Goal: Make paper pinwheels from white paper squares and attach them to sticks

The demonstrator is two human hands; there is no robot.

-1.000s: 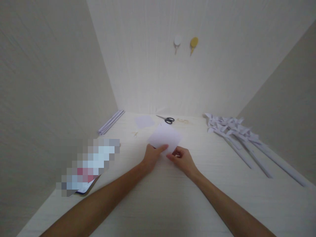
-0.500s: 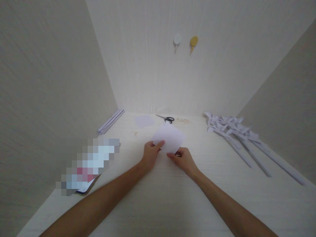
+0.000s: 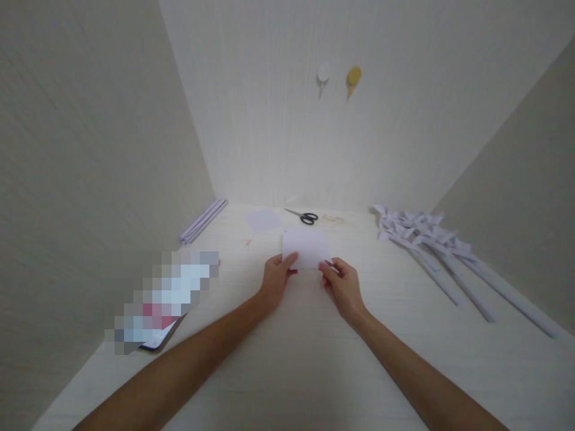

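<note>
A small white sheet of paper (image 3: pixel 306 246) is held just above the pale wooden table (image 3: pixel 287 359), squared to me. My left hand (image 3: pixel 276 280) pinches its near left corner between thumb and fingers. My right hand (image 3: pixel 342 284) pinches the near right corner the same way. Both hands sit close together at the middle of the table.
Black-handled scissors (image 3: pixel 304 216) and another pale paper square (image 3: pixel 264 219) lie behind the sheet. Folded paper strips (image 3: pixel 203 220) rest at the far left. Several long paper pinwheels (image 3: pixel 431 245) lie at the right. A blurred-out object (image 3: pixel 164 299) sits at the left. Two wall hooks (image 3: pixel 338 76) hang above.
The sheet has turned from a diamond-like tilt to square with me. My right hand has shifted right along the near edge to its right corner; my left hand has barely moved.
</note>
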